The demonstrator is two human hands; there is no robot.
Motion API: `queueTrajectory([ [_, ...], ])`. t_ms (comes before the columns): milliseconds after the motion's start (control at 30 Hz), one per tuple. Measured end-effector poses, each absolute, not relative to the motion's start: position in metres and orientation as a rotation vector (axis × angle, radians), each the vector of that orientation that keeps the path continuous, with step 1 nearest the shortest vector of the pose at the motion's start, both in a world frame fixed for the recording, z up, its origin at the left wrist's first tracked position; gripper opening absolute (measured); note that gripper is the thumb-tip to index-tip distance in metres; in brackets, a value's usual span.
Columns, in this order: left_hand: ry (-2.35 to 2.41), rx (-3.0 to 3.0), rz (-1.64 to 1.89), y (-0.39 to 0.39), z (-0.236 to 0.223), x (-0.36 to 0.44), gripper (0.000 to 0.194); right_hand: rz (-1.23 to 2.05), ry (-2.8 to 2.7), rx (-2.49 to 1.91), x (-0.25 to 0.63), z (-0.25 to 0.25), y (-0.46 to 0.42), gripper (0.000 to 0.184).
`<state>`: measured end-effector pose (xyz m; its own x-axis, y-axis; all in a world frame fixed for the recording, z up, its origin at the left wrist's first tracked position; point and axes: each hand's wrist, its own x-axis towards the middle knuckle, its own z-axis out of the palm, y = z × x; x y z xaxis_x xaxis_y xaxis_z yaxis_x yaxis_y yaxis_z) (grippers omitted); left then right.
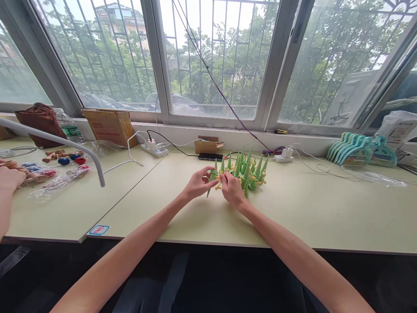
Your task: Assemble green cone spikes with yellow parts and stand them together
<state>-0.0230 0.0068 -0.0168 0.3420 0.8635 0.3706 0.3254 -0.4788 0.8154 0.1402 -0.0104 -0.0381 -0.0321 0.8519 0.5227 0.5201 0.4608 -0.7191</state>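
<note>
My left hand (199, 184) is closed around a green plastic watering spike (212, 175), whose tapered tip points down toward the table. Right beside it, my right hand (232, 190) has its fingers pinched together close to the spike's side; whatever they grip is hidden. Several more green watering spikes (246, 167) stand in a cluster, tips up, just behind and to the right of my right hand. Small yellow valve pieces (217, 187) show on and among them.
Behind the spikes lie a black phone (210, 156) and a small open cardboard box (208, 144). Power strips (154, 150) with cables run along the sill. Turquoise hangers (353, 148) stand at right. At left, a co-worker's hand (11, 176) is near wooden pieces; a white lamp arm (94, 163) juts in.
</note>
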Motion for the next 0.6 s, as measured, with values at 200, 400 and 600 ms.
queueTrajectory([
  [200, 1.003, 1.994, 1.088, 0.0059, -0.0156, -0.0226, 0.050, 0.392, -1.703, -1.207, 0.1413, -0.0380, -0.0094, 0.037],
  [400, 1.067, 1.942, 1.083, 0.0062, -0.0156, -0.0222, 0.049, 0.430, -1.691, -1.182, 0.1404, -0.0399, -0.0093, 0.037],
  [600, 1.144, 1.835, 1.095, 0.0031, -0.0108, -0.0212, 0.052, 0.536, -1.702, -1.176, 0.1373, -0.0403, -0.0121, 0.024],
])
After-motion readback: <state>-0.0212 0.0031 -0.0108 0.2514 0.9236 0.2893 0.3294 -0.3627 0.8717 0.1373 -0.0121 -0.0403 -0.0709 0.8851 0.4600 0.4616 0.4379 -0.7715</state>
